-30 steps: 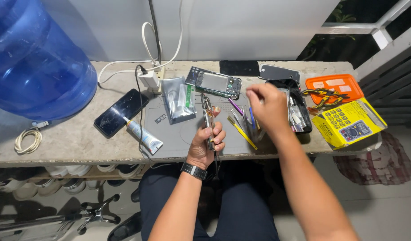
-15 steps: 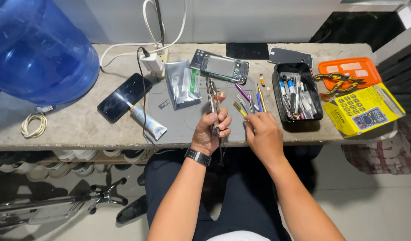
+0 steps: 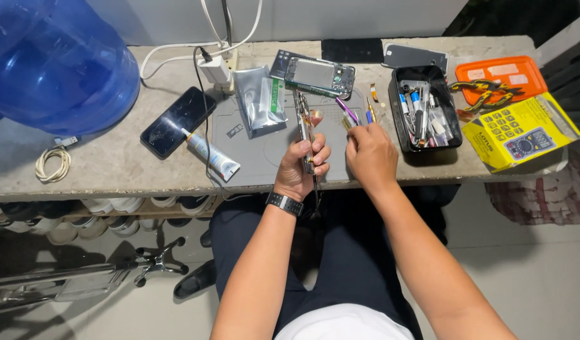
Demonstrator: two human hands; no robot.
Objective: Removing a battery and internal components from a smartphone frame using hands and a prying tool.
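Note:
My left hand [image 3: 301, 170] grips a thin phone body [image 3: 304, 129] edge-on, held upright over the grey work mat [image 3: 252, 157]. My right hand [image 3: 370, 154] rests on the mat just right of it, fingers curled over small tools [image 3: 355, 116] with purple, yellow and blue handles; what it pinches is hidden. An opened phone chassis [image 3: 315, 72] lies at the mat's far edge. A silver antistatic bag [image 3: 260, 101] lies to the left of the held phone.
A big blue water jug [image 3: 54, 63] stands at the left. A black phone [image 3: 176, 121], a glue tube [image 3: 211, 155], a charger with cables [image 3: 216, 69], a black tool tray [image 3: 424, 107], an orange lid with pliers [image 3: 501, 79], and a yellow box [image 3: 522, 132] sit on the bench.
My right hand came back from the black tool tray to the small tools on the mat. The left hand keeps holding the phone body upright.

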